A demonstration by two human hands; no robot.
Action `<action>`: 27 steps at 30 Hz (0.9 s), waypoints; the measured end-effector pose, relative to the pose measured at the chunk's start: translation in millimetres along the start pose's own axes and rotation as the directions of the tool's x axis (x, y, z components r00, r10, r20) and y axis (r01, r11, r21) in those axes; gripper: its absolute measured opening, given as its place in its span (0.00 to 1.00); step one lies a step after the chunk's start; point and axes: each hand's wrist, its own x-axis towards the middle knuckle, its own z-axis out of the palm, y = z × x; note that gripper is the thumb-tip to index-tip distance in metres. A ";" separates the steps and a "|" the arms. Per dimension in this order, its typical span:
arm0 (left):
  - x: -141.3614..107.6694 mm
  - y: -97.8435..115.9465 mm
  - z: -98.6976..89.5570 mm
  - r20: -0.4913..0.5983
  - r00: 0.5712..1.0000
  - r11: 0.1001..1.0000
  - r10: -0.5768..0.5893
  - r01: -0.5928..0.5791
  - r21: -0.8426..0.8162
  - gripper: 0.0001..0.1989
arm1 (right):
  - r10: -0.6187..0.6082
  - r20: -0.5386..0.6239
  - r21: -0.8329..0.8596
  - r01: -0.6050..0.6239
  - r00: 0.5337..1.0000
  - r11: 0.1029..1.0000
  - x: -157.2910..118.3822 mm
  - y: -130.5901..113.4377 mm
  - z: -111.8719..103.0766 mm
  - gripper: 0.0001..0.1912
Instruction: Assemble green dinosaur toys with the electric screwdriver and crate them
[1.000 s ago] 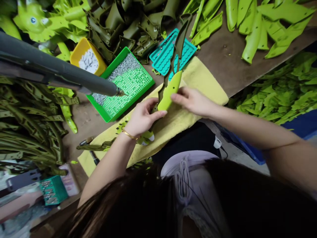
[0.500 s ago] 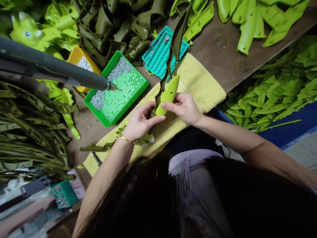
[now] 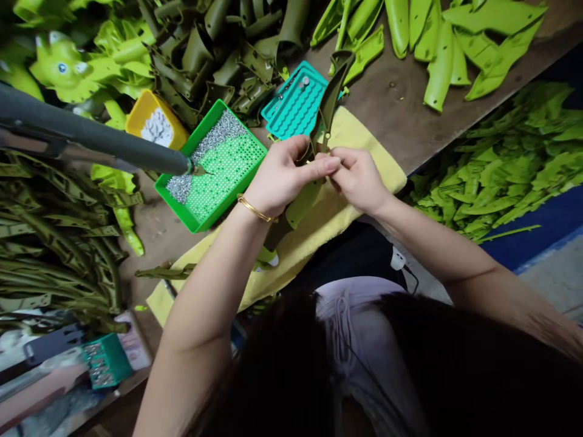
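A: Head view: where's the piece?
B: The olive-and-lime plastic part is held up over the yellow towel.
A: And the hands?
B: Left hand and right hand are both closed, fingers pinching it. The teal tray touches the towel's far edge.

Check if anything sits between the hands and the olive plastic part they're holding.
Nothing visible does. The left hand and right hand grip the olive plastic part directly, though the fingers hide the exact contact points.
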 end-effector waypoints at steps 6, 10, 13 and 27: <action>-18.9 -4.6 -16.1 0.108 0.984 0.990 -0.139 0.137 0.021 0.24 | 0.040 -0.086 -0.070 -0.046 0.995 0.996 5.4 -0.5 0.0 0.31; -37.7 -15.6 -37.6 0.209 0.924 0.947 -0.320 0.316 0.049 0.22 | 0.171 -0.083 -0.017 -0.173 0.982 0.985 3.1 11.0 2.7 0.30; -41.3 -20.2 -41.4 0.117 0.947 0.953 -0.299 0.302 -0.009 0.20 | 0.293 0.102 -0.095 -0.284 0.951 0.954 -16.2 20.4 21.7 0.29; -47.7 -18.7 -40.8 0.230 0.824 0.825 -0.517 0.552 -0.121 0.20 | 0.303 0.309 -0.284 -0.217 0.901 0.934 -32.1 14.3 28.5 0.25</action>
